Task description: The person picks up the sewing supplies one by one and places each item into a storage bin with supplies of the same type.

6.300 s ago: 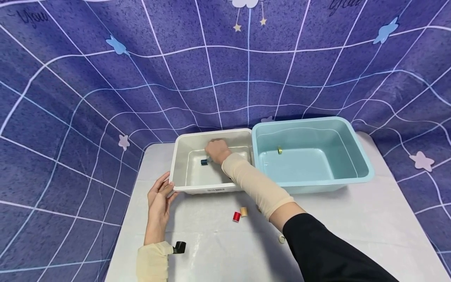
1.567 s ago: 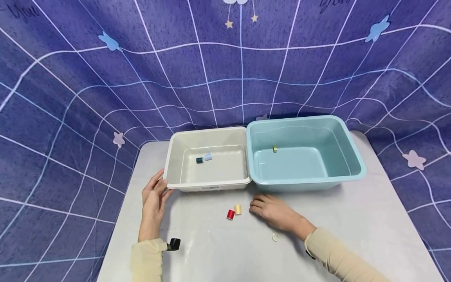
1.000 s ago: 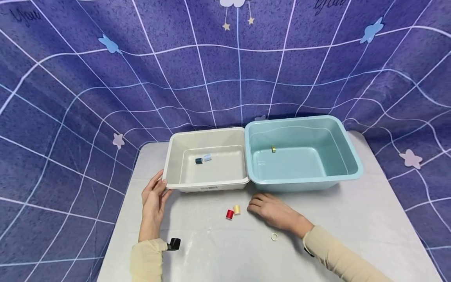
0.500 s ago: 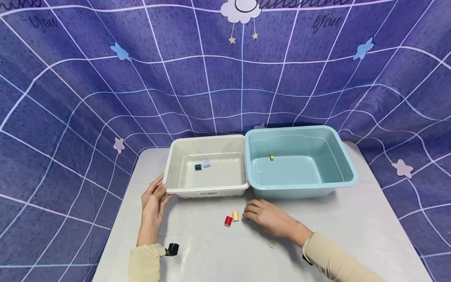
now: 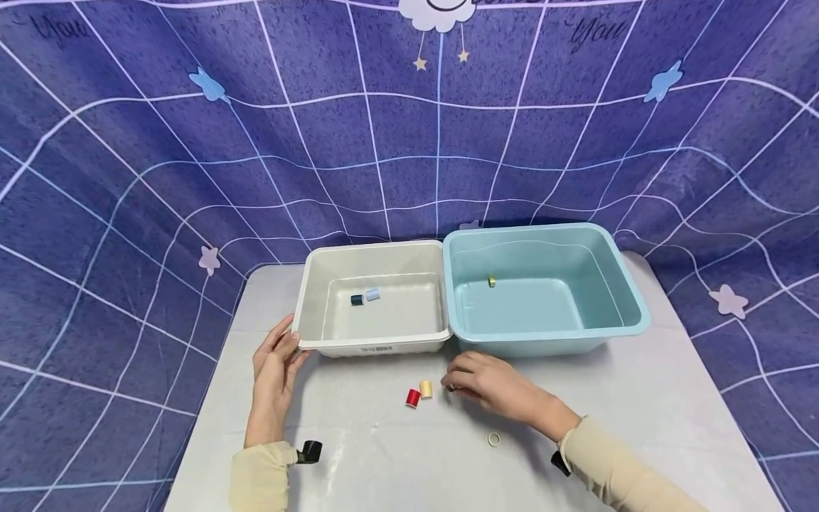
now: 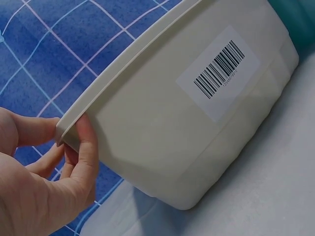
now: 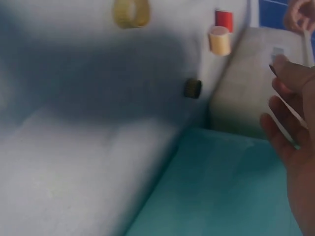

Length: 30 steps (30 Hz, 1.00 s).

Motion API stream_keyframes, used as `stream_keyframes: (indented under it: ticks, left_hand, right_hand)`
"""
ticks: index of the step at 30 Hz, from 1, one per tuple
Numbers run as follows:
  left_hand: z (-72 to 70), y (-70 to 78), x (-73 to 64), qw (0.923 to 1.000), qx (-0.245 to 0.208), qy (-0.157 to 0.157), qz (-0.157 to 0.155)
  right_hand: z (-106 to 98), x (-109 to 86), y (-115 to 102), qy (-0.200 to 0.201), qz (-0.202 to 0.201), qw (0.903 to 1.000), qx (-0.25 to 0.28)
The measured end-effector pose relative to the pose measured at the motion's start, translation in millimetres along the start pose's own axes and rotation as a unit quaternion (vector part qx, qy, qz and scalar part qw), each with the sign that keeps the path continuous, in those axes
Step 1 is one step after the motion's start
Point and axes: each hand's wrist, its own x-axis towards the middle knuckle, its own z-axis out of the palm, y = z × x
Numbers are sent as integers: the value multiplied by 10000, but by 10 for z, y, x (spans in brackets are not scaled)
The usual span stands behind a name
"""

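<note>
White barcode label [image 6: 219, 73] fronts the bin [image 6: 133, 128]; curtain [image 5: 409, 128] reads "You".

Blue grid-lined curtain [image 5: 409, 128], printed white cloud [image 5: 437, 13], pale pink stars [image 5: 729, 301], white tabletop [image 5: 365, 466]

A cream rectangular bin [image 6: 142, 123] stands upright on the bench [image 5: 384, 462], a dark spool [image 5: 357, 300] and light-blue spool [image 5: 372, 294] inside; the left hand [image 5: 274, 363] pinches its rim corner. A small, blurred dark cylinder [image 7: 193, 88] lies by the right hand [image 5: 491, 384], near a yellow spool [image 5: 426, 390].
</note>
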Motion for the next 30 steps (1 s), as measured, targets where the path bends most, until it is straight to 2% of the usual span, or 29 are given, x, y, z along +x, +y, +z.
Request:
stream_keyframes:
  ticks: [6,9,14,17,21,26,28,30]
  left_hand:
    - [-16,10,-8,10000,-51,-35,-7]
    - [-17,13,-9,10000,-51,-54,-9]
    - [-1,6,3,10000,33,-44,17]
    - [7,3,9,10000,46,-36,52]
    - [8,-1,11,10000,27,-17,37]
    - [13,-2,13,10000,66,53,4]
    - [15,-1,17,10000,48,52,-8]
    - [20,2,22,10000,16,41,-18]
  right_hand:
    - [-160,27,-17,87,254,9964,798]
    - [-291,54,-15,-160,492,9867,1543]
    - [-523,98,-1,-851,990,9502,2829]
    - [-614,108,25,-1252,1086,9351,3134]
    - [-700,109,72,-1619,1094,9158,3509]
    - [-816,125,156,-1918,1037,8743,4337]
    - [-876,146,196,-1986,951,8615,4575]
    - [-944,175,238,-2013,873,8531,4734]
